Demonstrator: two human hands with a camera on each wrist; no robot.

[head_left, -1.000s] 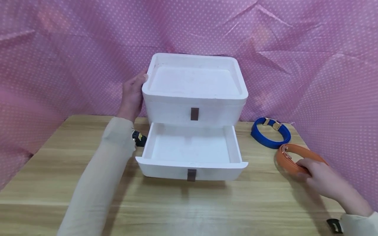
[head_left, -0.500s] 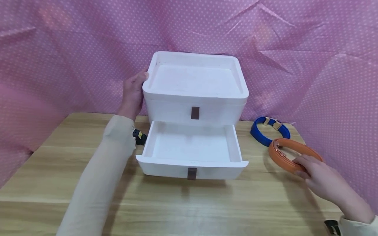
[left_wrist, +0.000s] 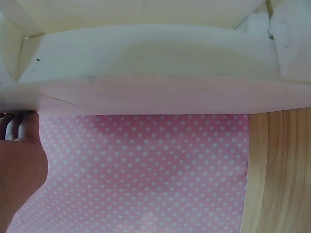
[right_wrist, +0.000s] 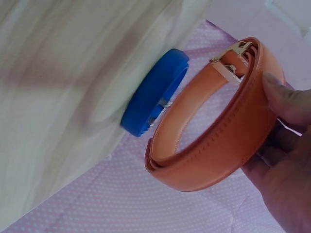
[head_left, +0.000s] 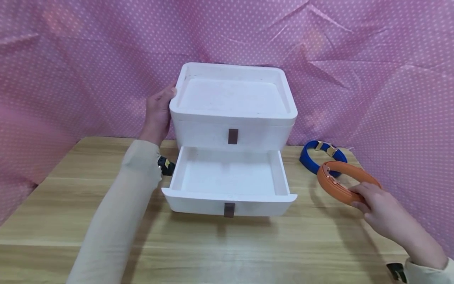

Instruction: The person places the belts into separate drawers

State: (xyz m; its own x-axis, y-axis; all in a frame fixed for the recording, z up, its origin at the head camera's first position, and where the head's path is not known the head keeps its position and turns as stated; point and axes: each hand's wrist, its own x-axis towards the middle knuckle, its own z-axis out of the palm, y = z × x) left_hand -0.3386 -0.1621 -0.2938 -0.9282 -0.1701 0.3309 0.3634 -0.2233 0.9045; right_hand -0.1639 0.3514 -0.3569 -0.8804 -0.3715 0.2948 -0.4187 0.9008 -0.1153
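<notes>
A white two-tier drawer unit (head_left: pixel 203 132) stands at the back of the table, its lower drawer (head_left: pixel 227 177) pulled out with nothing in it. My left hand (head_left: pixel 157 114) grips the unit's upper left side, thumb at the top rim; in the left wrist view some fingers look curled against the white wall (left_wrist: pixel 146 94). On the right, my right hand (head_left: pixel 388 215) pinches a coiled orange belt (head_left: pixel 337 192) between thumb and fingers, held above the table. Its metal buckle shows clearly in the right wrist view. A coiled blue belt (head_left: pixel 307 161) lies just behind it.
The wooden table (head_left: pixel 71 213) runs under everything. Pink dotted cloth (head_left: pixel 106 79) hangs behind and along both sides, close to the right hand. The top of the unit is a shallow recessed tray (head_left: pixel 234 96). The open drawer projects toward the front.
My right hand has lifted the orange belt off the table and carried it up and leftward, so it now overlaps the blue belt in view. The left hand has stayed on the drawer unit.
</notes>
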